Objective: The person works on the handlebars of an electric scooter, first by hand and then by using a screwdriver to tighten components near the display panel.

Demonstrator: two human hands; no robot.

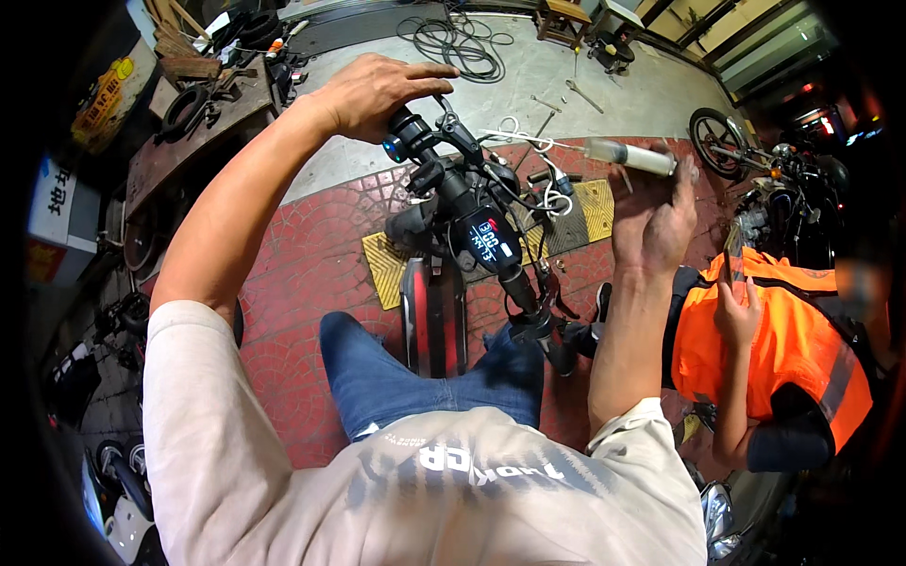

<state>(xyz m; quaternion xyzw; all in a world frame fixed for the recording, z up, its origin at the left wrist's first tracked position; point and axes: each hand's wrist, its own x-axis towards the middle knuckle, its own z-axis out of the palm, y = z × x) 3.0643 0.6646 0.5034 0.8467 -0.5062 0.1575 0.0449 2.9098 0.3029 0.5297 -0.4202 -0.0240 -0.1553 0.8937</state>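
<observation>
At the top centre, my left hand (376, 96) grips the upper end of a black handlebar (434, 170), its fingers curved over the grip beside a brake lever (455, 137). The handlebar stands at a slant and carries a lit display (483, 236). My right hand (651, 217) holds a translucent syringe (618, 153) with pale contents, lying sideways right of the handlebar. A thin tube runs leftward from its tip toward looped white and black cables (552, 198) around the bar. Below is the scooter's dark body with red stripes (451, 335), between my jeans-clad knees.
A co-worker in an orange vest (774, 349) is at right, one hand (741, 311) raised with an unclear object. Behind are a motorcycle (774, 189), a coiled hose (453, 47), wrenches (583, 94) and stools (566, 19). A cluttered bench (165, 156) is upper left; yellow-black mats (387, 274) lie underneath.
</observation>
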